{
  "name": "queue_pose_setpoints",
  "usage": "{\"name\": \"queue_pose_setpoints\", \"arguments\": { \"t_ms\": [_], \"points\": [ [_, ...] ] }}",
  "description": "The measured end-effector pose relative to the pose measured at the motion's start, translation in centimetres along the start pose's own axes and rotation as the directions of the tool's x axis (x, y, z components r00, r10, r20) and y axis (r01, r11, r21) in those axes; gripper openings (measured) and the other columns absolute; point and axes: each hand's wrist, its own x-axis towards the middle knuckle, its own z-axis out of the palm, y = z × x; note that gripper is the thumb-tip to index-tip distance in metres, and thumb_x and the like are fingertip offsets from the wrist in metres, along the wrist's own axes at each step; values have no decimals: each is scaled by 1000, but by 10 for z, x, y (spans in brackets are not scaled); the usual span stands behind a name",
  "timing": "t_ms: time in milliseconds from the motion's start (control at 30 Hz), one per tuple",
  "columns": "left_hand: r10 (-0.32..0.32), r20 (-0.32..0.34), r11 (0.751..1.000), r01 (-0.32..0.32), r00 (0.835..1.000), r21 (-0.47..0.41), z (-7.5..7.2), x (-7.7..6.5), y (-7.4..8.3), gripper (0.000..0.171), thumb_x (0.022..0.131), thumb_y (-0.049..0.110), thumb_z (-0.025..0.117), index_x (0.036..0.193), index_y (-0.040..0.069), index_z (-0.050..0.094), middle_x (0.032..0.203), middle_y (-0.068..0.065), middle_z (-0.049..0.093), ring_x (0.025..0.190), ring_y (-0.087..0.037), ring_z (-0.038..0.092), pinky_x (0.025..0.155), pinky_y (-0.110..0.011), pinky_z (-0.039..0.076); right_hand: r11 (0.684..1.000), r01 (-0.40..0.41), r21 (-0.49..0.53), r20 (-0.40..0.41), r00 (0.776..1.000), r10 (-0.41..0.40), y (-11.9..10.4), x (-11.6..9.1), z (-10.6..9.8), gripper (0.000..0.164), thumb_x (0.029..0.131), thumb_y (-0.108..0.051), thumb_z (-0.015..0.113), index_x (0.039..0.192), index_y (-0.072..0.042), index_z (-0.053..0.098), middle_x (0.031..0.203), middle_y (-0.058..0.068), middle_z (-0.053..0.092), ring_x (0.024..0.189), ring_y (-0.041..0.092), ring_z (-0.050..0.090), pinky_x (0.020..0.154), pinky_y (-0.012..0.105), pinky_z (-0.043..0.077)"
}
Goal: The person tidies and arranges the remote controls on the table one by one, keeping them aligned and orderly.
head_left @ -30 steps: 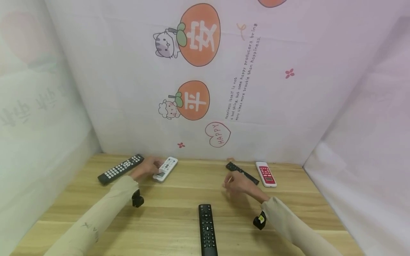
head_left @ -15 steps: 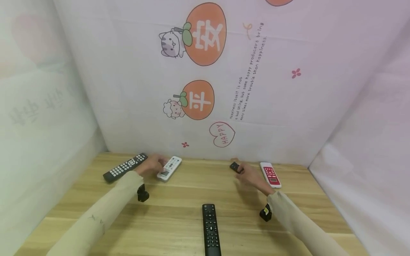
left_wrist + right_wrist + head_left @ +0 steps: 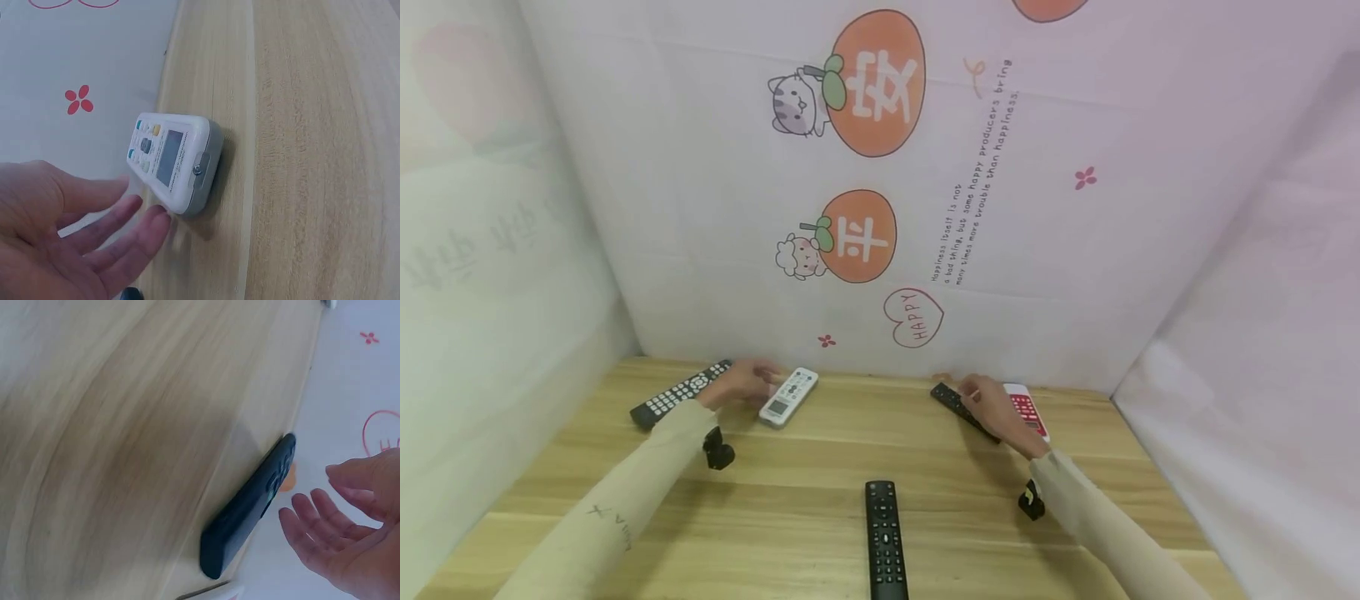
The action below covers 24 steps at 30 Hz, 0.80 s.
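Note:
My left hand is just left of a white remote control with a small grey screen. In the left wrist view, its loosely bent fingers stand apart from the white remote's near corner, with nothing in them. My right hand hovers over the right side of a slim black remote control. Relaxed fingers and thumb hold nothing in the right wrist view, with the black remote lying apart from them. Behind that hand, a red-and-white remote control is partly hidden.
A long black remote with pale buttons lies at the far left, partly covered by the left hand. Another black remote lies front centre on the wooden table. White printed cloth walls the back and both sides.
My left hand has drawn left, away from the white remote. My right hand has moved right, covering the slim black remote half a second ago, and now stands off it towards the red-and-white one.

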Motion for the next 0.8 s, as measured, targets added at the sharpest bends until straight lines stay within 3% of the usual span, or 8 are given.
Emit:
{"name": "queue_pose_setpoints", "arguments": {
  "t_ms": [167,433,800],
  "points": [
    [52,34,998,-53,998,24,0,-1,-2,68,93,7,71,153,-7,43,145,-36,53,131,-49,56,108,-53,53,1000,-11,10,-9,1000,11,10,3,1,22,100,0,63,119,10,65,112,26,70,97,38,70,83,48,63],
    [110,52,991,-114,993,73,6,-2,-3,70,92,5,73,155,-3,42,153,-32,48,140,-52,47,118,-62,40,1000,-17,-8,-34,999,16,10,-1,4,15,98,1,64,110,7,71,108,26,72,97,42,73,83,53,63],
    [135,67,987,-140,989,85,11,2,-2,70,94,2,70,156,-4,40,158,-32,43,135,-51,54,115,-59,45,997,-18,-75,-30,999,16,16,4,12,23,92,-1,72,113,8,70,107,30,74,100,45,72,87,56,61]
  ]
}}
